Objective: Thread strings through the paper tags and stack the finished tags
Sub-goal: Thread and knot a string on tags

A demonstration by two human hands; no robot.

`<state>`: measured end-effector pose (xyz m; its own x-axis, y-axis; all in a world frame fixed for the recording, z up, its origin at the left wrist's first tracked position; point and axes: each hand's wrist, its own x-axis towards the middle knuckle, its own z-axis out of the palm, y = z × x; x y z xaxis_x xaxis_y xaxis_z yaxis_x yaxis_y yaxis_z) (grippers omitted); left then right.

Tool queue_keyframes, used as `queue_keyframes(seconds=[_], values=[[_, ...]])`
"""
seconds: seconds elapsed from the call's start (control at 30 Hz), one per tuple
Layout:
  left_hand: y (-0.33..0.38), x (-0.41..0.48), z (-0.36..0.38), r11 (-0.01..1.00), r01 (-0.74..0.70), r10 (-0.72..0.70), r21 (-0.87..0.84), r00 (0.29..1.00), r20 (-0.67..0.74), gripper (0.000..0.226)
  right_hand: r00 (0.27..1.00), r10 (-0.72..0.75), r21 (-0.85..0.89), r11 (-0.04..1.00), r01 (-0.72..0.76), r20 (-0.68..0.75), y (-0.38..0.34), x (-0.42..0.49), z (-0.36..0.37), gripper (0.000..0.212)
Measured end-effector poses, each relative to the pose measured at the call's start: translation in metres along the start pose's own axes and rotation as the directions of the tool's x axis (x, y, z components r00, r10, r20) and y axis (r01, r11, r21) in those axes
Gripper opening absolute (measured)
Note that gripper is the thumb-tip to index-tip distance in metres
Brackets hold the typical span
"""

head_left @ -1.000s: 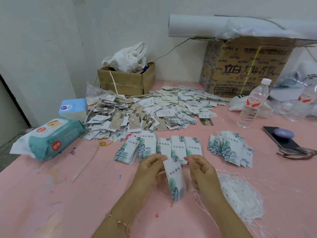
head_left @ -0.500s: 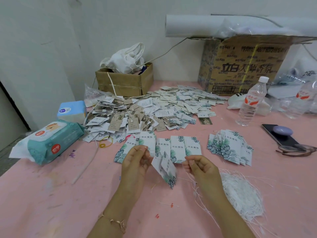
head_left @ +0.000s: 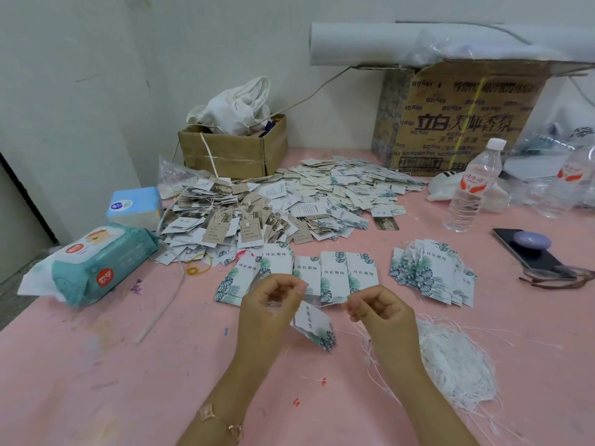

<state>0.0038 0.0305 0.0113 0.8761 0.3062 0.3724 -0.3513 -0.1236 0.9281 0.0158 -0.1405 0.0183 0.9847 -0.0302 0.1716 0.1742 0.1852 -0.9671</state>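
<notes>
The left hand (head_left: pixel 273 300) and right hand (head_left: pixel 380 309) have moved apart, each pinching the string (head_left: pixel 335 305), so the tag (head_left: pixel 314 326) now seems threaded.

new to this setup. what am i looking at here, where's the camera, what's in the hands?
No machine: a person works bare-handed, and every picture comes from a camera on their head, looking down at a pink table. The left hand pinches the top of a leaf-print tag; the right hand pinches what looks like a thin string running from it. On the table: a row of tags, a fanned pile of tags at right, a bundle of white strings, a heap of mixed tags behind, plus wipes, a water bottle and a phone.
</notes>
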Motion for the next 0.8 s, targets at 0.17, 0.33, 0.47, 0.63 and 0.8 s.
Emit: queue_keyframes(seconds=[0.17, 0.33, 0.47, 0.63, 0.8], values=[[0.003, -0.012, 0.009, 0.974, -0.163, 0.132, 0.156, 0.972, 0.194, 0.007, 0.997, -0.012, -0.047, 0.999, 0.016, 0.081, 0.005, -0.001, 0.001, 0.008], [0.001, -0.013, 0.013, 0.977, -0.138, 0.1, 0.161, 0.97, 0.223, 0.007, 0.981, -0.04, -0.08, 0.995, 0.056, 0.192, 0.009, -0.004, 0.002, 0.007], [0.003, -0.013, 0.014, 0.986, -0.095, 0.068, 0.138, 0.981, 0.184, 0.007, 0.985, -0.012, -0.03, 0.999, 0.017, 0.173, 0.008, -0.002, 0.003, 0.01], [0.003, -0.012, 0.011, 0.981, -0.113, 0.077, 0.157, 0.973, 0.217, 0.004, 0.983, -0.001, -0.014, 1.0, 0.004, 0.184, 0.009, -0.002, 0.002, 0.011], [0.004, -0.012, 0.012, 0.984, -0.106, 0.075, 0.14, 0.974, 0.212, 0.005, 0.984, 0.031, 0.002, 1.0, -0.032, 0.177, 0.011, 0.0, 0.002, 0.009]])
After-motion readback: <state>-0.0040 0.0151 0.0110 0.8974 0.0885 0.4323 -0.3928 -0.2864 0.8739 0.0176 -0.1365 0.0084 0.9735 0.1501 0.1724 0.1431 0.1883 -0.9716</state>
